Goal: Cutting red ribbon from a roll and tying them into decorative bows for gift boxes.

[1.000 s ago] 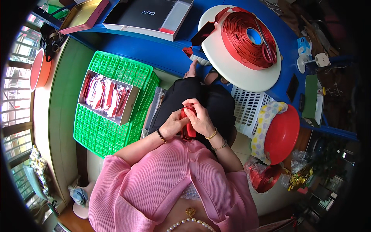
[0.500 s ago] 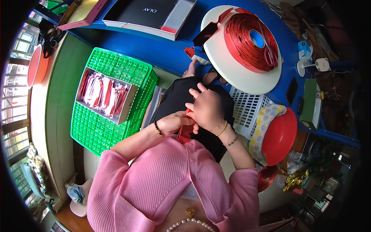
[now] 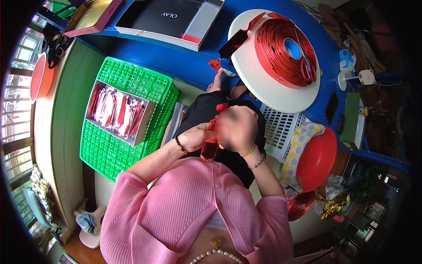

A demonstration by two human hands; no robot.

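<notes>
Over my lap, my left hand [image 3: 196, 137] pinches a shiny red ribbon [image 3: 209, 150], folded into angular shapes. One folded piece hangs below the fingertips against my pink cardigan; other red bits show above, near the other hand. My right hand [image 3: 239, 132] is right beside it, its back toward me and partly smeared, so the fingers and anything in them are hidden. A large roll of red ribbon [image 3: 274, 50] lies on a round white stool top [image 3: 250, 72], and a strip of it trails off to the left. Scissors [image 3: 306, 66] rest on the roll.
To the left, a green plastic crate [image 3: 99, 145] carries an open box [image 3: 145, 125] of red packaged pieces. A flat black box [image 3: 160, 20] sits on the blue table at the back. On the right stand a white basket [image 3: 274, 136] and a red basin [image 3: 316, 156].
My right hand has turned and closed in toward the left hand, its fingers no longer spread upward. The folded red ribbon shows more openly below the left fingers.
</notes>
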